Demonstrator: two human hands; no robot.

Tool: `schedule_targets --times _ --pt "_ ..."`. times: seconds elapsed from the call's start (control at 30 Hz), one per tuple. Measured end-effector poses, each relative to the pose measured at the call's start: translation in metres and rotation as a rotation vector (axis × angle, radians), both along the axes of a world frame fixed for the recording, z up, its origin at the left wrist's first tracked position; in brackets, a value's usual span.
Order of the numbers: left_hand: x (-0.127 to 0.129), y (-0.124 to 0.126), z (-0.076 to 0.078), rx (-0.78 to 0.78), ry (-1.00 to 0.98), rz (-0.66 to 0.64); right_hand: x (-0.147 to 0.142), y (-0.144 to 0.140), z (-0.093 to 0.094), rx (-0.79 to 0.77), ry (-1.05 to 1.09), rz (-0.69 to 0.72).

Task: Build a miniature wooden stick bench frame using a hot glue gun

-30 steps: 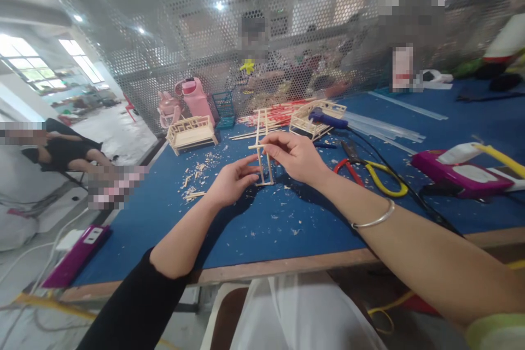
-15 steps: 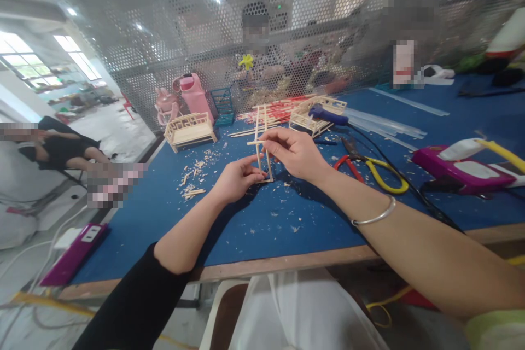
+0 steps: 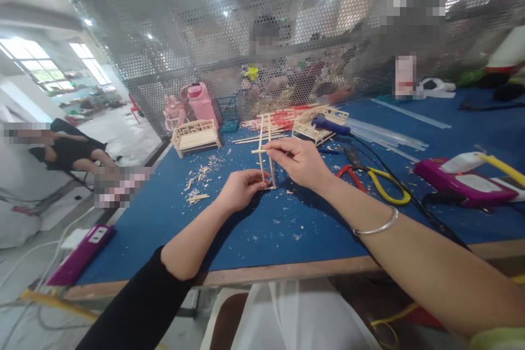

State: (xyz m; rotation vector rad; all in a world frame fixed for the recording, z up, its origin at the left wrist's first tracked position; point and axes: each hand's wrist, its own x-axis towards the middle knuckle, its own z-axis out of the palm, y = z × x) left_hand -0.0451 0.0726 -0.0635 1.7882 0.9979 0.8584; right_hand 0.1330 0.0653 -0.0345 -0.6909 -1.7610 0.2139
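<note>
Standing upright on the blue counter, a small frame of thin wooden sticks is held between both hands. The left hand is closed on its lower end, fingertips pinching the base where it meets the counter. The right hand pinches a short cross stick near the frame's middle, thumb and forefinger drawn narrow around it; a silver bangle sits on that wrist.

Just left of the left hand lies a scatter of wood offcuts, with finer chips spread under and in front of both hands. Beyond the left hand stands a finished miniature wooden bench, and past it a pink bottle. Beyond the right hand rests a second wooden bench piece with a blue glue gun lying across it, its black cable running back past the right forearm. To the right of the right hand lie pliers with red and yellow handles, then a magenta box.

A perforated metal screen closes the counter's far side; figures behind it are blurred. The frame's lower joints are hidden by the fingers.
</note>
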Motion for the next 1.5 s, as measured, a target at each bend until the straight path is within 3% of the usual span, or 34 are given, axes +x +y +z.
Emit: schedule_targets --times 0.37,0.63,0.8,1.1,1.5 --pt "0.002 -0.001 -0.002 0.103 0.059 0.026 -0.001 -0.001 0.0 -0.017 -0.008 -0.006" --pt "0.0 -0.002 -0.002 0.15 0.108 0.012 0.0 0.0 0.0 0.175 -0.09 -0.113" --pt "-0.003 -0.002 -0.006 0.182 0.109 0.022 -0.006 -0.002 0.002 0.257 -0.211 -0.08" --pt "0.0 -0.007 0.0 0.147 0.1 0.012 -0.009 -0.003 0.003 0.284 -0.232 -0.157" --pt "-0.005 -0.005 -0.001 -0.01 -0.018 -0.03 -0.01 -0.004 0.002 0.212 -0.221 -0.129"
